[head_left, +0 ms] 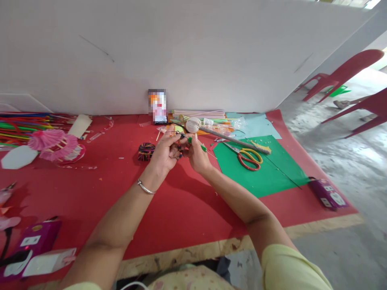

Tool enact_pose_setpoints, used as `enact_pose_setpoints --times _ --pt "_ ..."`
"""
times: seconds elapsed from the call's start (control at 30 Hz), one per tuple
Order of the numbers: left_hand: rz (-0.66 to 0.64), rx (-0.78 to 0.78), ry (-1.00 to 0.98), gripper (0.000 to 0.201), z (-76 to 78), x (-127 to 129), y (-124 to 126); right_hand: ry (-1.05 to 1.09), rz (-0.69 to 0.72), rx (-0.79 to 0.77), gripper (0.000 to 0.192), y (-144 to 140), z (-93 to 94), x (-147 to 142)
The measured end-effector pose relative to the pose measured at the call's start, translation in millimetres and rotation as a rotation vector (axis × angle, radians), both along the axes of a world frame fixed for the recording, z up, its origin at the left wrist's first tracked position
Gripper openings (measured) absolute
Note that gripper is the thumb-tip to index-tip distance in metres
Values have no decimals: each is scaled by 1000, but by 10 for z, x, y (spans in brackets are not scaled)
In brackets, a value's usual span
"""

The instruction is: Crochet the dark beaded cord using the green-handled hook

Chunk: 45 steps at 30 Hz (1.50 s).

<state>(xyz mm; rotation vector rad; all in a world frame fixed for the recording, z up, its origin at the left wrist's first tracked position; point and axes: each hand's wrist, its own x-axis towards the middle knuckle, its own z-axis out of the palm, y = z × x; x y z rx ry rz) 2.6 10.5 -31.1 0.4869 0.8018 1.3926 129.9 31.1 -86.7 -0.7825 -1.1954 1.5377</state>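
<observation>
Above the middle of the red table covering, my left hand (165,150) and my right hand (198,156) are close together with bent fingers. The left fingertips pinch a thin dark wire-like piece (182,136). Between my right thumb and fingers sits a narrow green piece (203,148); its exact kind is too small to make out. Just beyond the hands is a pale round ball (192,125) at the end of a grey stick (234,139). A bundle of dark multicoloured bands or thread (146,152) lies left of my left hand.
Scissors (249,158) with red and yellow handles lie on a green sheet (266,177) at right. A phone (157,106) leans on the white wall. Pink paper craft (56,145) and coloured sticks (27,127) are at left. Purple boxes (327,194) stand near both sides.
</observation>
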Motion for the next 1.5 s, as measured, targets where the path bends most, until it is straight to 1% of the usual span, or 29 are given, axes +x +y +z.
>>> enact_pose_setpoints --times 0.1,0.2,0.33,0.43,0.5,0.67,0.83,1.1,1.37,1.5 --pt "-57 -26 -37 48 -12 -60 34 47 -27 54 68 40 -32 46" --pt "-92 -60 -72 42 -33 -102 60 81 25 52 67 80 -17 88" --pt "-149 -58 -87 36 -19 -129 59 106 84 21 69 119 82 158" --pt "-157 -76 -50 43 31 -147 38 76 101 13 67 138 163 220" --pt "-144 -106 -15 49 68 -162 26 60 111 35 66 153 189 260" --pt "-124 -154 31 53 111 -188 20 17 134 124 66 201 168 335" --pt "-122 -144 19 58 102 -190 19 -43 94 184 60 225 184 368" --pt "-136 -81 -12 62 64 -197 20 -40 -11 254 53 185 250 360" --pt "-162 -94 -41 57 27 -223 39 -65 -18 225 63 215 227 352" --pt "-164 -110 -54 54 42 -227 28 -76 -4 231 63 236 220 365"
